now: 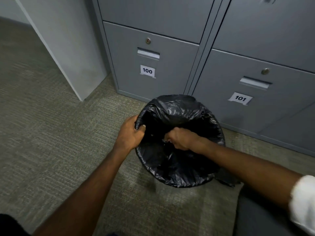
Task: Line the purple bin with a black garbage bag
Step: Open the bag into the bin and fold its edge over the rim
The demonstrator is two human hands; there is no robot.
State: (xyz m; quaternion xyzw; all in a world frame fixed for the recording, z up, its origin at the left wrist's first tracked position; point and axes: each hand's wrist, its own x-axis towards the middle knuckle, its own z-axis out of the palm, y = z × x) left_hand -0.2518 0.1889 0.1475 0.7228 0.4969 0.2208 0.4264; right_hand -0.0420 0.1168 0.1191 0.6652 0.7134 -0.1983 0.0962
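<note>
My left hand [129, 133] is pinched on the black bag [180, 114] at the bin's left rim, right hand [180, 139] fisted on loose film w/ fingers inside the mouth, bin itself hidden under bag near the lockers [153, 79], so I should prob stretch the edge outward & fold it down evenly.

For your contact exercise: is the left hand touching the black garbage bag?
Touching. The head view shows the left hand with its fingers curled over the black garbage bag at the left rim, the plastic bunched in its grip.
</note>
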